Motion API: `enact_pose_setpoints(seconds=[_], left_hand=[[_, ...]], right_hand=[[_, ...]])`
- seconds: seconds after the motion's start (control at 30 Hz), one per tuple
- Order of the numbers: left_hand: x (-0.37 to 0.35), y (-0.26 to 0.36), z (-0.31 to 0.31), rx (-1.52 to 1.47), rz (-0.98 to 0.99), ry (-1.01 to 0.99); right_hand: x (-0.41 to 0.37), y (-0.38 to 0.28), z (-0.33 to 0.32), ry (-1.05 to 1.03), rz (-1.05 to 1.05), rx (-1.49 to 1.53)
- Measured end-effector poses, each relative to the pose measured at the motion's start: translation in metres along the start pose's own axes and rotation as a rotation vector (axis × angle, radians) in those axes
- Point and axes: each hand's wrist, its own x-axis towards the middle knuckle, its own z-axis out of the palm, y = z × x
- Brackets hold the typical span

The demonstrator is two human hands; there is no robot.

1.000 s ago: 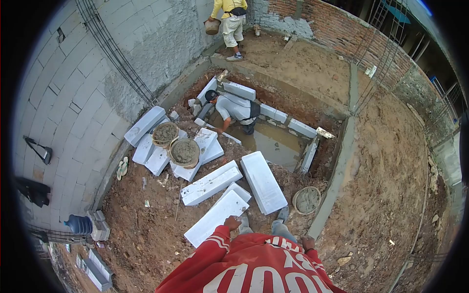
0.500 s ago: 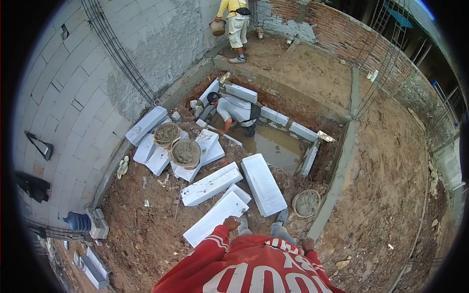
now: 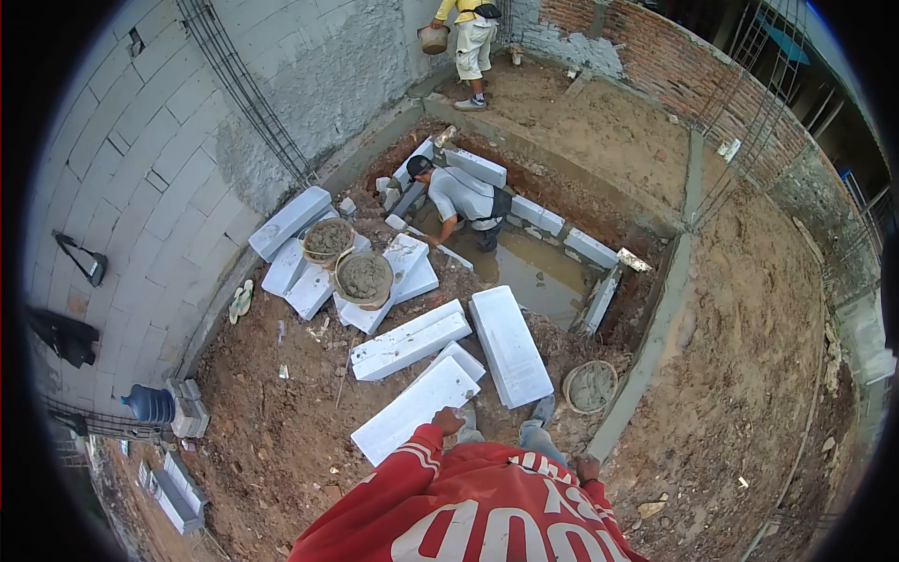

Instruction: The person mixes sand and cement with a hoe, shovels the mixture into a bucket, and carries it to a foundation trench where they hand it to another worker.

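My left hand (image 3: 448, 421) hangs in front of my red sleeve, fingers curled in, with nothing visible in it. In this view it overlaps the near end of a long white block (image 3: 412, 412). At my right side, my right hand (image 3: 587, 467) is low by my leg, its fingers mostly hidden. A second big white block (image 3: 510, 347) lies just ahead of my feet, and a pair of stacked blocks (image 3: 410, 341) lies left of it. To the right sits a bucket of wet mortar (image 3: 592, 387).
In a rectangular pit with muddy water (image 3: 538, 273), a person in a grey shirt (image 3: 464, 197) bends over its left edge. Two mortar buckets (image 3: 364, 279) stand on piled blocks. A person in yellow (image 3: 476, 47) carries a bucket (image 3: 434, 38) at the back. A concrete beam (image 3: 655, 323) runs along the right.
My view has turned slightly, so the pit and the far wall sit a little further right and lower. The person in the pit stays bent over its edge; my hands have barely moved.
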Motion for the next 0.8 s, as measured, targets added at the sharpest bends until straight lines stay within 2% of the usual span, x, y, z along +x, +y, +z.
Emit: enact_pose_setpoints(seconds=[0.1,0.2,0.23,0.3,0.37,0.43,0.47,0.5,0.57,0.7,0.77,0.8], left_hand=[[0.002,-0.007,0.002,0.011,0.004,0.018],[-0.008,0.005,-0.006,-0.111,0.041,0.008],[-0.002,-0.001,-0.004,-0.049,0.065,-0.039],[0.019,-0.026,0.008,-0.171,0.064,-0.025],[0.007,-0.011,-0.001,-0.131,0.049,-0.074],[-0.001,-0.003,-0.006,-0.121,0.019,-0.096],[-0.004,0.0,-0.007,-0.219,0.008,-0.116],[-0.006,0.002,-0.009,-0.319,-0.004,-0.134],[-0.01,0.009,-0.013,-0.317,-0.009,-0.134],[-0.008,0.018,-0.023,-0.319,-0.013,-0.171],[-0.009,0.021,-0.027,-0.282,-0.003,-0.191],[-0.009,0.022,-0.029,-0.289,-0.004,-0.187]], right_hand=[[-0.011,-0.021,-0.013,-0.097,0.162,0.085],[-0.007,-0.012,-0.002,0.009,0.076,-0.029],[-0.006,-0.007,-0.001,0.036,0.039,-0.056],[-0.022,-0.042,-0.023,-0.01,0.098,-0.096],[-0.039,-0.069,-0.039,0.016,0.155,0.052],[-0.031,-0.047,-0.026,0.044,0.148,0.008],[-0.028,-0.044,-0.024,0.056,0.11,-0.055],[-0.028,-0.04,-0.021,0.061,0.122,-0.048],[-0.03,-0.033,-0.015,0.095,0.106,-0.016],[-0.024,-0.014,0.004,0.176,0.21,-0.016],[-0.012,0.001,0.009,0.021,0.1,0.001],[-0.01,0.003,0.01,0.027,0.112,0.008]])
